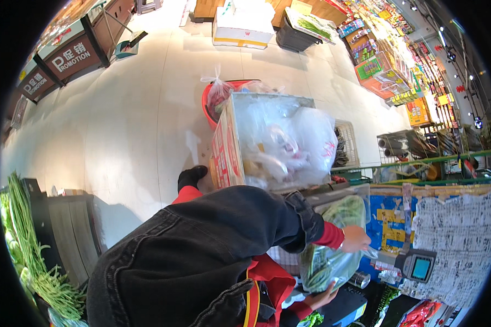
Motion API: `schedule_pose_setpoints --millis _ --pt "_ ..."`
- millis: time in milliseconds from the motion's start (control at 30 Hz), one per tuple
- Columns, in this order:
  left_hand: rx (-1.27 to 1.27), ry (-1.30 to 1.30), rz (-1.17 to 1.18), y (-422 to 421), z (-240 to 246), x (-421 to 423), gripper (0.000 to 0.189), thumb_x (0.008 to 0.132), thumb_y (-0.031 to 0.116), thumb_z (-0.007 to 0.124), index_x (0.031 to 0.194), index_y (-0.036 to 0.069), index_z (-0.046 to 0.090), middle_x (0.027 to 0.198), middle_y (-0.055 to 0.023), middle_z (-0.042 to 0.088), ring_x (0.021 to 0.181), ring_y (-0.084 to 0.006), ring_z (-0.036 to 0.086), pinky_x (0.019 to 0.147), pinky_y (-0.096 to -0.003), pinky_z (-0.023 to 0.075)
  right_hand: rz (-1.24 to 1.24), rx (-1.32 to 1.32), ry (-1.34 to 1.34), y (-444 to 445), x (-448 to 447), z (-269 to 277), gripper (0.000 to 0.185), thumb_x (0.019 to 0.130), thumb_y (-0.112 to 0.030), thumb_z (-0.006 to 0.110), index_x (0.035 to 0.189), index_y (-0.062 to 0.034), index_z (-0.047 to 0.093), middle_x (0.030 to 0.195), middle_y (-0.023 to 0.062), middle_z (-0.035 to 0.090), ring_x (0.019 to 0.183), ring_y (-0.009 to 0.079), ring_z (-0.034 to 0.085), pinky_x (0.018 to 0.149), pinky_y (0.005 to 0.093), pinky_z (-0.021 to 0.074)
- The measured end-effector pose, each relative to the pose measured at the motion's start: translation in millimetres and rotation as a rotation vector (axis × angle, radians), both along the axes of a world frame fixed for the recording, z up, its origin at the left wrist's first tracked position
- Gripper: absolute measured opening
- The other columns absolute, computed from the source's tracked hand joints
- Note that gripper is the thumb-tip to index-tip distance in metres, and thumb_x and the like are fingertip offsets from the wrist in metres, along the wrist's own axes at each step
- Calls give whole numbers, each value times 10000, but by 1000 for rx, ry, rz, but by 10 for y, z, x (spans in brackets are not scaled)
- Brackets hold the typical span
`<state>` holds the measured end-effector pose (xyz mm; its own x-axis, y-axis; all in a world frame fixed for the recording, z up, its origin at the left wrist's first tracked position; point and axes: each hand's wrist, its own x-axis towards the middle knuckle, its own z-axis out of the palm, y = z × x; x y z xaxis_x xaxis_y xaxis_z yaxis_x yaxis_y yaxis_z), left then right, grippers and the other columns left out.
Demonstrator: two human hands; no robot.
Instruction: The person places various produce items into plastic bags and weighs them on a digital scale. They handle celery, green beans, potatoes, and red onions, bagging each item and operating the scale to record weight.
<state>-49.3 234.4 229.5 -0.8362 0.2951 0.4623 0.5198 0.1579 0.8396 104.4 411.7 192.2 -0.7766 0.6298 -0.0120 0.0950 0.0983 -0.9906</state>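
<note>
A clear plastic bag of long green vegetables lies at an angle before me. My left hand, below a red cuff and a black denim sleeve, pinches the bag's gathered plastic at its right edge. Lower in the view, my right hand holds the bag's bottom end, its fingers against the plastic and partly hidden. A scale display with a lit screen stands just right of the bag. A metal can-like cylinder lies between the bag and the display.
A large box filled with bagged goods stands beside me, with a red tub behind it. Handwritten sheets cover the blue surface at right. Long green beans lie at far left. White foam boxes and a black basket stand farther off.
</note>
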Motion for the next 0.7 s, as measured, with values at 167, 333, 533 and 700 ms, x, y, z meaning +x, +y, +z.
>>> schedule_pose_setpoints --millis 167,333,533,700 --pt "384 19 -67 -1321 383 204 173 855 209 528 792 48 522 687 -158 552 651 -350 558 555 -412 415 -105 7 16 -1206 136 288 611 724 -190 646 1280 -62 427 1281 203 414 1118 346 458 896 455 415" --pt "523 183 117 -2994 650 44 184 857 185 533 818 6 523 687 -161 528 634 -339 529 556 -376 408 273 296 -41 -2712 -205 323 547 770 -153 595 1281 -37 438 1352 199 342 1212 338 397 959 422 373" --pt "524 -115 330 -5102 289 196 93 817 38 557 884 -28 562 705 14 536 680 -63 471 588 -241 417 764 -229 -127 -3742 -564 406 589 847 -137 590 1352 -54 297 1219 138 472 988 200 528 845 313 434" --pt "-182 -254 666 -6263 -313 192 187 849 150 517 894 -28 552 691 -122 528 663 -160 547 615 -290 424 675 -305 -198 -3820 -723 269 448 871 -73 525 1291 -34 375 1101 124 556 905 168 558 846 294 442"
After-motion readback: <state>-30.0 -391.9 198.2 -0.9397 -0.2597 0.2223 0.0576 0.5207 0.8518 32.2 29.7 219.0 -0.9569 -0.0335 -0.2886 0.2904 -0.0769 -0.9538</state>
